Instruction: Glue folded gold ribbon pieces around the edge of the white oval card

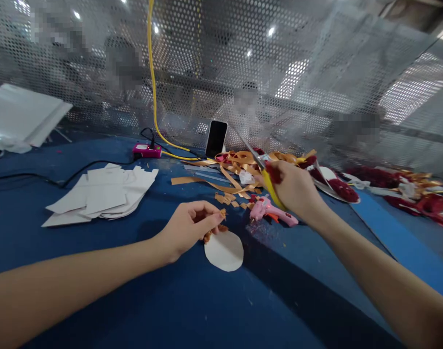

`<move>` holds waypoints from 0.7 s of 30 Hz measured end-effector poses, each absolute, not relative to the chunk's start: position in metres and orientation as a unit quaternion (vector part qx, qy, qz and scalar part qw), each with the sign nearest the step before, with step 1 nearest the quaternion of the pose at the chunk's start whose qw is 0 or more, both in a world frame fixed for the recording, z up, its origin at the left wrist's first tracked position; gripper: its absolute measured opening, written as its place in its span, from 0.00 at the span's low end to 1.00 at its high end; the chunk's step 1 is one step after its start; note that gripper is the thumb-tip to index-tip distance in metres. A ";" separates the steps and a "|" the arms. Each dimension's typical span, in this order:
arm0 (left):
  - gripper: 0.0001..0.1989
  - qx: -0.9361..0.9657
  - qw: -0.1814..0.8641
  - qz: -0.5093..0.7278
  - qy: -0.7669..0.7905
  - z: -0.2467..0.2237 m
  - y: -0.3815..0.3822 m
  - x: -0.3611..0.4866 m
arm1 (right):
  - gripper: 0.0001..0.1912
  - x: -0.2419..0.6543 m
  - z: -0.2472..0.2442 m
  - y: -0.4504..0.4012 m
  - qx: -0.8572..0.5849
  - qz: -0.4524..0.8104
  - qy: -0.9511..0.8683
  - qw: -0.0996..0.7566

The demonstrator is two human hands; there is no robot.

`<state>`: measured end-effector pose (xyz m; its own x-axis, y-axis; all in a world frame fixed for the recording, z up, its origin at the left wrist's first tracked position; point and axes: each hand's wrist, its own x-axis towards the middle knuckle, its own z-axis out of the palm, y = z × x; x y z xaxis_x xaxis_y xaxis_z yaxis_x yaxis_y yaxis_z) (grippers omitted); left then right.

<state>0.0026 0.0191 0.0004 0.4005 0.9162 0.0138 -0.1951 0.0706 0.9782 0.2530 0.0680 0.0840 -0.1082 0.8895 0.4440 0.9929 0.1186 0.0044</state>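
My left hand (197, 225) pinches a small piece of orange-brown ribbon (223, 212) just above a white paper circle (225, 252). More brown ribbon bits sit on the circle's upper edge, partly hidden by my fingers. Raised to the right, my right hand (292, 189) grips yellow-handled scissors (270, 184), their blades pointing up and away to the left. Below that hand a pink glue gun (270, 212) lies on the blue table. Cut squares of brown ribbon (227, 198) are scattered behind the circle, close to the glue gun.
White paper sheets (105, 194) are piled at left. A magenta power strip (147, 150) with cords sits behind them. A phone (216, 138) leans against the perforated metal screen (214, 63). Loose ribbons (239, 160) and dark red pieces (343, 189) spread along the back right.
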 end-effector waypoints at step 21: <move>0.10 0.285 0.770 0.452 0.349 0.027 -0.022 0.013 | 0.28 0.254 0.021 -0.029 -0.456 -0.305 -0.813 0.195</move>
